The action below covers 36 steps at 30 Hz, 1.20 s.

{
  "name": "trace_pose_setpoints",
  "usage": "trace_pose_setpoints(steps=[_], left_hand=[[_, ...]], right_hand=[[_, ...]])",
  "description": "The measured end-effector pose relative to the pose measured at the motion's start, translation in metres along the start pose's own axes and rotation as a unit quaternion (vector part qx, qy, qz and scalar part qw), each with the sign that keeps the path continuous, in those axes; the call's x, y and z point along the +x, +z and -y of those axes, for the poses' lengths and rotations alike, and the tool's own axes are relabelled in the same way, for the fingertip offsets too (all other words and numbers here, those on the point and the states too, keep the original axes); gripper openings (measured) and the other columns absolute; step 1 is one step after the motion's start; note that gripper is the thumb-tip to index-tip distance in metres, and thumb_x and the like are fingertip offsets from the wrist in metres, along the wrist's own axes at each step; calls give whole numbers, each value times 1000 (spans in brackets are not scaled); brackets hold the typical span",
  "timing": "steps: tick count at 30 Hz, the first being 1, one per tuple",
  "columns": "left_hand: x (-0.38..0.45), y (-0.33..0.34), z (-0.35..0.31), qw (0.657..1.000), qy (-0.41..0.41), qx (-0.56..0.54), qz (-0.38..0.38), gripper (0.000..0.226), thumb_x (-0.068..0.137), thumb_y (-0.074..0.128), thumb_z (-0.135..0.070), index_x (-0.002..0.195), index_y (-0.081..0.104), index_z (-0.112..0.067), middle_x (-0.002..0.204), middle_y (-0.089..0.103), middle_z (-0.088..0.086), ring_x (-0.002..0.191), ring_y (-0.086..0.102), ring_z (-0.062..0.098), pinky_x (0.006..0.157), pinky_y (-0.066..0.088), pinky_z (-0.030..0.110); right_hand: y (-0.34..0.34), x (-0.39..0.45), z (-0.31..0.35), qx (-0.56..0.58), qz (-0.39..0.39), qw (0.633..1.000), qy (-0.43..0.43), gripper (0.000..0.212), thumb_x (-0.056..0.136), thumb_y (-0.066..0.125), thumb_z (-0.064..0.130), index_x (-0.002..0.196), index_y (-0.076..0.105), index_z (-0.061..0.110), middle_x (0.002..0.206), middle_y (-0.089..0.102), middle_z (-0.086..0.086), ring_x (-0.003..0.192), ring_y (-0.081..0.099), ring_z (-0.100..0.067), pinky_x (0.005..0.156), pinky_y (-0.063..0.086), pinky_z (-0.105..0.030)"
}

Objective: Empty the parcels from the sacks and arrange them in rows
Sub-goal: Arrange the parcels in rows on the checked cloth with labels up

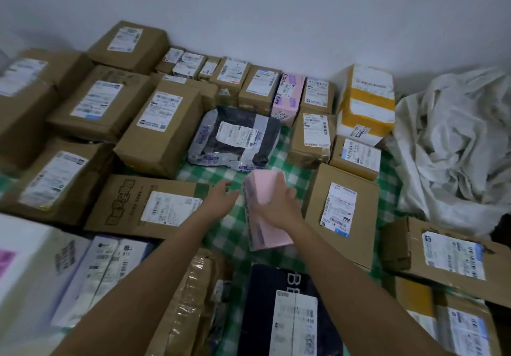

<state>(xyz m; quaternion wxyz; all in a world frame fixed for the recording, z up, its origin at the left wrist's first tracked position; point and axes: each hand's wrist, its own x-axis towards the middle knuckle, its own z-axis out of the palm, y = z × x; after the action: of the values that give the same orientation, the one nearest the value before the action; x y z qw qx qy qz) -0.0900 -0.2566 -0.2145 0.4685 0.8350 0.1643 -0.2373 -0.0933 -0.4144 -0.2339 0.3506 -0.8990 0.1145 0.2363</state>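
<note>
Right hand (276, 206) wrapped over pink parcel (266, 209), gripping from above, parcel held just above green checked cloth (279, 159) in open gap near middle of layout. Probably mid-placement into that gap, between grey poly mailer (235, 140) on far side and dark box (279, 311) on near side. Long axis pointing toward wall, matching row direction of neighbours; likely held that way to slot in without rotating.

Left hand (221, 198) holding nothing, fingers spread and relaxed, hovering just beside parcel's left side, above edge of flat printed carton (146, 206); looks ready to steady or guide.

Second pink box (287, 98) standing in far row by wall, among small brown cartons. Larger brown cartons grouped along left side, labels facing up, presumably for reading. Labelled carton (343, 212) just right of held parcel.

Crumpled white sack (453, 145) slumped at right edge against wall, collapsed; contents, if any, cannot tell. Task seems well along, rows mostly filled.
</note>
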Motion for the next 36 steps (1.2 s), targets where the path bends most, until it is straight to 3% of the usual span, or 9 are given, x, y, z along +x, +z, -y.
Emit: trace_pose_setpoints(steps=[2,6,9,13,18,21,25,33,36], left_hand=[[-1,-4,-3,999,10,-27,19,55,98,47,-40,144,35,-13,143,44,9,124,48,25,100,43,38],[-6,-6,-18,977,5,-146,156,81,74,52,-78,132,49,-22,127,61,0,121,53,21,102,42,43],[-10,1,-38,957,16,-167,237,54,89,43,-64,115,60,-20,106,72,2,110,63,23,100,45,45],[-11,9,-52,953,25,-172,248,53,89,47,-59,116,61,-15,102,73,8,103,66,27,98,48,47],[2,11,-44,976,40,-128,173,104,57,71,-71,137,38,-13,108,70,7,96,69,24,90,54,45],[8,13,-38,990,104,64,70,115,48,74,-76,139,30,-18,130,48,4,115,53,22,96,48,43],[-1,22,-34,904,233,342,-111,100,67,60,-76,139,25,-16,133,35,5,120,37,24,96,37,38],[13,15,-23,853,286,428,-82,103,69,63,-70,145,18,-17,141,30,1,126,32,22,103,32,39],[18,9,-18,855,309,414,-51,105,69,66,-68,147,16,-18,144,28,1,129,29,22,107,28,40]], right_hand=[[-19,-1,-4,143,5,989,-42,97,76,75,42,145,8,41,134,38,-1,120,49,-27,91,49,-46],[-48,-8,-9,375,24,925,-63,77,79,74,22,136,26,41,123,61,0,99,68,-22,77,58,-39],[-57,-9,-11,452,43,889,-64,85,69,75,26,141,30,31,117,67,-2,98,69,-24,82,57,-43],[-59,-7,-15,487,68,869,-63,96,64,80,34,145,29,30,124,64,-8,108,65,-34,93,49,-60],[-63,-7,-23,463,51,883,-59,85,68,76,40,142,34,33,125,64,-3,108,65,-28,96,50,-53],[-66,-6,-28,474,12,880,-23,96,69,75,59,147,25,36,141,51,-3,121,55,-26,100,46,-54],[-61,-7,-25,417,24,908,12,100,69,68,59,151,15,35,143,47,0,123,52,-24,80,53,-35],[-51,6,-30,359,81,928,52,68,82,72,38,139,38,26,123,61,-1,108,58,-20,88,46,-39],[-51,6,-33,355,93,929,55,76,73,78,37,136,37,26,121,61,-3,106,61,-22,82,52,-35]])
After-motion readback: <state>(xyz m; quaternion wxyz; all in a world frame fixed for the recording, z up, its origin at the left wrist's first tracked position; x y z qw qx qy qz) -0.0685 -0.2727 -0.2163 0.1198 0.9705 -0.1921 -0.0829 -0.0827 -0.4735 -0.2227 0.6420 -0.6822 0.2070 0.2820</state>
